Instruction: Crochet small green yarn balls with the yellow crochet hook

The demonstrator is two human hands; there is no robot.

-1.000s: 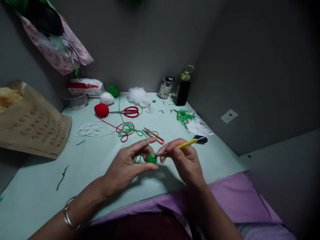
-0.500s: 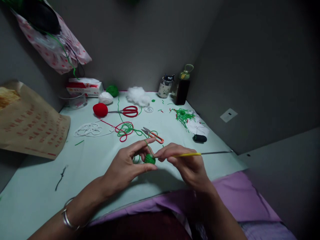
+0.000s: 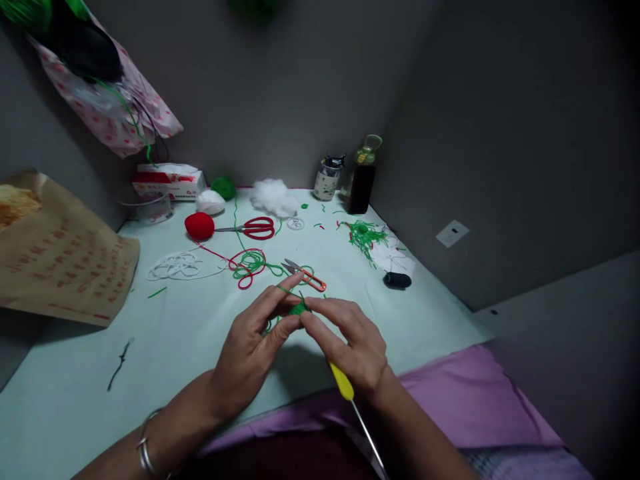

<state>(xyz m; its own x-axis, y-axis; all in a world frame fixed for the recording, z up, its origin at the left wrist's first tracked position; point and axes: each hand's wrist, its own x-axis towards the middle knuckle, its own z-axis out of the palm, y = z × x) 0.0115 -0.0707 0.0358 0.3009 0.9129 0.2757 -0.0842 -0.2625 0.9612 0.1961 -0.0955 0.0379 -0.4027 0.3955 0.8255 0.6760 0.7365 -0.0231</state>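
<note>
My left hand (image 3: 255,337) pinches a small green crochet piece (image 3: 299,308) between thumb and fingers, with green yarn running over its raised index finger. My right hand (image 3: 353,340) is closed on a crochet hook (image 3: 343,381) with a yellow grip; its metal shaft points down toward me. The hook's working tip is at the green piece, and the right fingertips touch that piece too. Just beyond the hands lie orange thread snips (image 3: 313,279). Tangled green yarn (image 3: 249,265) and a loop of red yarn (image 3: 245,283) rest to their left.
Behind are red-handled scissors (image 3: 259,228), a red yarn ball (image 3: 199,227), white stuffing (image 3: 274,197) and a green yarn ball (image 3: 223,188). A paper bag (image 3: 75,260) stands left. Green scraps (image 3: 367,235), a dark roll (image 3: 397,280) and a bottle (image 3: 363,180) are at right.
My right hand has turned, swinging the hook from pointing right to pointing down toward me. Both hands have drawn closer together, and the green piece is more covered by fingers.
</note>
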